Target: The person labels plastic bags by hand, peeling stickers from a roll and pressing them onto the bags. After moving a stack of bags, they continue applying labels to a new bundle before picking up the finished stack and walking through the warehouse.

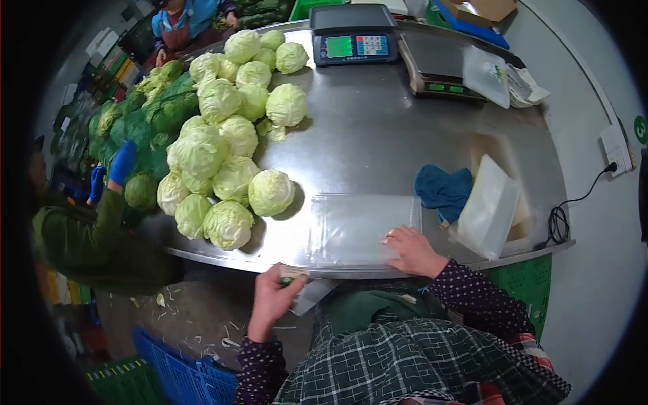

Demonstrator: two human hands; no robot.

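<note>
My left hand (pixel 272 297) is closed around a small stack of labels (pixel 294 273), pale with a green patch, just off the front edge of the table. A strip of pale film or backing paper (pixel 312 295) hangs below it. My right hand (pixel 413 251) lies with fingers spread on the right side of a flat clear plastic bag (pixel 358 226). To the bag's left sits a pile of pale green cabbages (pixel 229 226). A dark blue cloth (pixel 442 189) and a stack of clear bags (pixel 489 206) rest at the right.
Two scales, one with a lit display (pixel 354 47) and one beside it (pixel 439 64), stand at the back of the steel table (pixel 351 135). A co-worker in blue gloves (pixel 121 162) handles green net sacks (pixel 169 108) at left. Blue (pixel 182 368) and green crates (pixel 523 287) are below.
</note>
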